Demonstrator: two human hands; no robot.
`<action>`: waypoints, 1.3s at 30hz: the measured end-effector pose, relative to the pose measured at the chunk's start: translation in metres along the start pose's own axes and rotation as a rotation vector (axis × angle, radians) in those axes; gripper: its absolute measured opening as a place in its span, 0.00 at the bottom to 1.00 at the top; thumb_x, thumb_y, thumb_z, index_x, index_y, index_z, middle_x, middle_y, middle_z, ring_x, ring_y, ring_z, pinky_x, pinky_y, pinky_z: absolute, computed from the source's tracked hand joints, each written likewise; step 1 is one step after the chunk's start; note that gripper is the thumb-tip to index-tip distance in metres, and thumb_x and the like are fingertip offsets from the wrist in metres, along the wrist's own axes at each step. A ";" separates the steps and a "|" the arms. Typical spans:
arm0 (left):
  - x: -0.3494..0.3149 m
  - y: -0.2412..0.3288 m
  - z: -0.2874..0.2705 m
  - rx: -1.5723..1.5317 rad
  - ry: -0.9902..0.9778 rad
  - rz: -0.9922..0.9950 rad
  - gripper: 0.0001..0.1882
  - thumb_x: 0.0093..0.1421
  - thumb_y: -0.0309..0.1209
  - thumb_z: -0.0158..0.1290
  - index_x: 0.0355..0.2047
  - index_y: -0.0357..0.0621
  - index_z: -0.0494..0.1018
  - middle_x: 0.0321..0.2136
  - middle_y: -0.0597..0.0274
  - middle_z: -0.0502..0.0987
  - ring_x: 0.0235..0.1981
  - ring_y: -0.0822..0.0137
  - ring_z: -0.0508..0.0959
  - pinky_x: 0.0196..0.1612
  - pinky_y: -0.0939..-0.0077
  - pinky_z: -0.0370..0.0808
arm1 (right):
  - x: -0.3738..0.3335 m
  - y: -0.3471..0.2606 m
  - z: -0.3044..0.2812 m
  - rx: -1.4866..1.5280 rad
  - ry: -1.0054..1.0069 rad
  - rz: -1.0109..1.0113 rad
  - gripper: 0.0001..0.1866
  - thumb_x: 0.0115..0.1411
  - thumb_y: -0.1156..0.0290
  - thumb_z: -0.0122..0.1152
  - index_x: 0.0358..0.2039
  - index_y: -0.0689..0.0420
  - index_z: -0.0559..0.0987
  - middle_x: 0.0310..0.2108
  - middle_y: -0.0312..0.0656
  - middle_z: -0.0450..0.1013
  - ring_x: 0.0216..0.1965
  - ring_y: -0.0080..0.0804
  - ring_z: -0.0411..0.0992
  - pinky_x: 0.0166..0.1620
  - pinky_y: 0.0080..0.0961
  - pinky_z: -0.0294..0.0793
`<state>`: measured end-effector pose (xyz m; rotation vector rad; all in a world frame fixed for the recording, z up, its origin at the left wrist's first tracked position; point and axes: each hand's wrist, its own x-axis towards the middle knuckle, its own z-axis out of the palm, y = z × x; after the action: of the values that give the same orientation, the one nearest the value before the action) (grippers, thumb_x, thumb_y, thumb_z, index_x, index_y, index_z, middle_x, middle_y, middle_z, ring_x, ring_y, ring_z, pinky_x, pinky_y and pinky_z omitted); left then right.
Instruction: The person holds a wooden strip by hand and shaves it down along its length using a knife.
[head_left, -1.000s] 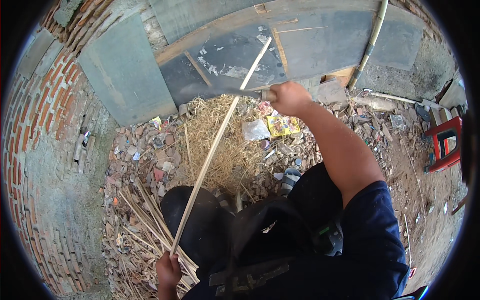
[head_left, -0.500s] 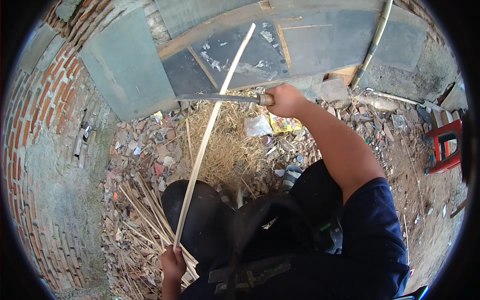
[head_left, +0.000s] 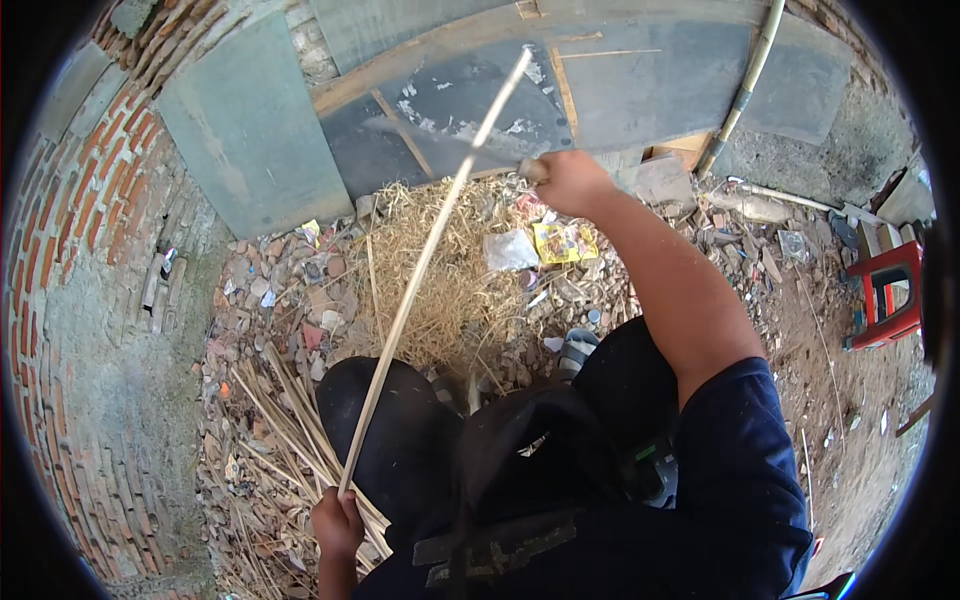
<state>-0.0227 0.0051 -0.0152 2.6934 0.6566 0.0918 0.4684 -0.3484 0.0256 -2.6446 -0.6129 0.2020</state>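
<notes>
My left hand [head_left: 338, 522] grips the lower end of a long pale wooden strip [head_left: 425, 255], which slants up and away to the right past my left knee. My right hand [head_left: 578, 184] is closed round the wooden handle [head_left: 534, 171] of a long-bladed knife. Motion smears the blade; it reaches left from the handle and crosses the strip near its far end. Below the strip lies a heap of pale shavings [head_left: 425, 300]. Beside my left leg rests a bundle of similar strips [head_left: 300, 430].
Grey boards [head_left: 260, 130] lean along the wall ahead, and a brick wall [head_left: 90, 200] rises at left. Rubble and litter cover the ground, with a yellow wrapper [head_left: 565, 243] and a clear plastic bag [head_left: 510, 250]. A red stool [head_left: 885, 298] stands at right.
The knife has shifted up along the strip, its blade tilting upward at the left and blurring. The strip's far end has moved slightly right. My left hand keeps its hold.
</notes>
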 end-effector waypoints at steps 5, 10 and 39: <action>0.001 0.003 -0.018 0.018 -0.073 0.024 0.18 0.68 0.38 0.50 0.26 0.37 0.69 0.13 0.44 0.70 0.18 0.36 0.73 0.22 0.49 0.68 | -0.011 -0.021 0.008 -0.113 -0.043 -0.089 0.13 0.61 0.62 0.61 0.45 0.49 0.82 0.36 0.44 0.80 0.41 0.39 0.80 0.47 0.41 0.80; 0.002 0.014 -0.022 -0.056 -0.123 -0.014 0.18 0.69 0.38 0.49 0.25 0.37 0.69 0.13 0.44 0.69 0.18 0.36 0.73 0.22 0.50 0.67 | -0.030 -0.082 0.026 -0.284 -0.255 -0.417 0.08 0.63 0.65 0.58 0.41 0.43 0.82 0.29 0.39 0.76 0.36 0.32 0.79 0.40 0.37 0.82; -0.011 0.003 -0.002 -0.039 -0.029 -0.044 0.18 0.69 0.38 0.49 0.26 0.37 0.68 0.13 0.43 0.69 0.18 0.36 0.73 0.21 0.51 0.66 | -0.045 -0.100 0.026 -0.273 -0.097 -0.520 0.09 0.53 0.64 0.64 0.31 0.54 0.80 0.24 0.46 0.78 0.30 0.46 0.80 0.38 0.45 0.80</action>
<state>-0.0311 -0.0017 -0.0117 2.6368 0.6973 0.0542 0.3828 -0.2771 0.0468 -2.6228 -1.4172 0.0949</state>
